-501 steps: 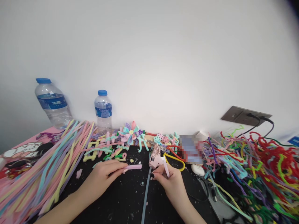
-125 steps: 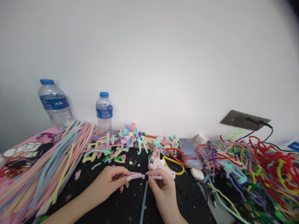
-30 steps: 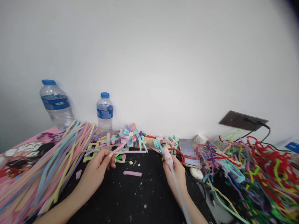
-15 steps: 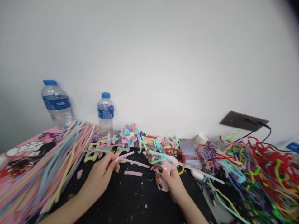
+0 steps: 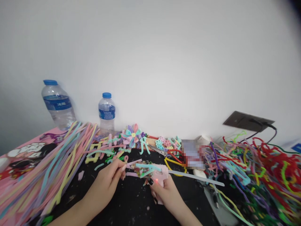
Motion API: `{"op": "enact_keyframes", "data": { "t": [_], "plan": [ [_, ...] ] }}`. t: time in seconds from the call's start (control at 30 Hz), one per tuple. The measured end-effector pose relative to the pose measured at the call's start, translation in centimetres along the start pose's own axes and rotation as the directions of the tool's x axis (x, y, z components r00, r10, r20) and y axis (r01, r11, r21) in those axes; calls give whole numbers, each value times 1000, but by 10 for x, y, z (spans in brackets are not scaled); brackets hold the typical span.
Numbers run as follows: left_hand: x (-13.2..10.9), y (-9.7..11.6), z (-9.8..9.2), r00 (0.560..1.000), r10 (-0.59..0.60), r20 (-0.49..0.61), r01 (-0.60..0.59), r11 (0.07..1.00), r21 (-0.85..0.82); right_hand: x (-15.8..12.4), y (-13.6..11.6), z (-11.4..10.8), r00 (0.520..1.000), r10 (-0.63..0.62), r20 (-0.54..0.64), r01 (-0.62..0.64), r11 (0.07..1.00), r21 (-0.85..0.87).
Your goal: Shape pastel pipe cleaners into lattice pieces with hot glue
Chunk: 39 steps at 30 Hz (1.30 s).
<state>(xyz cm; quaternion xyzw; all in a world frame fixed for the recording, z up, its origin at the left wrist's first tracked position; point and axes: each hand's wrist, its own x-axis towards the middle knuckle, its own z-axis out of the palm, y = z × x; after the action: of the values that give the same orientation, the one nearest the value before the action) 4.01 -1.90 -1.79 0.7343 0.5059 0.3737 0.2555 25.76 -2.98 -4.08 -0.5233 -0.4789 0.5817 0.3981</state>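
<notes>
My left hand (image 5: 112,176) is closed, pinching a pink pipe cleaner (image 5: 135,163) with a small loop at one end, above the black tabletop. In my right hand (image 5: 162,190) is a pale pink hot glue gun (image 5: 162,172), fingers wrapped round its handle and a small red light glowing. Bits of turquoise pipe cleaner cling to its front. A long translucent glue stick (image 5: 196,178) juts from its back. The gun's nozzle end is close to the pinched piece; whether they touch I cannot tell. A cut pink piece (image 5: 131,174) lies between the hands, partly hidden.
Long pastel pipe cleaners (image 5: 63,157) lie at left, a colourful tangle (image 5: 263,169) at right. Two water bottles (image 5: 107,111) stand by the wall. A pipe-cleaner flower (image 5: 133,135), scissors (image 5: 158,150) and a blurred-out phone (image 5: 192,153) lie along the back.
My right hand has moved the glue gun left and turned its nozzle toward my left hand. The pinched pink pipe cleaner now shows a loop, and its long loose ends no longer spread apart.
</notes>
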Motion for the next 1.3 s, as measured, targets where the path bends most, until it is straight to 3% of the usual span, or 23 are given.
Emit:
{"op": "enact_keyframes", "data": {
  "t": [1.3],
  "plan": [
    [0, -3, 0, 1000, 10, 8, -10, 1000, -15, 3, 8, -2, 999, -44, -6, 43, 999, -27]
  ]
}}
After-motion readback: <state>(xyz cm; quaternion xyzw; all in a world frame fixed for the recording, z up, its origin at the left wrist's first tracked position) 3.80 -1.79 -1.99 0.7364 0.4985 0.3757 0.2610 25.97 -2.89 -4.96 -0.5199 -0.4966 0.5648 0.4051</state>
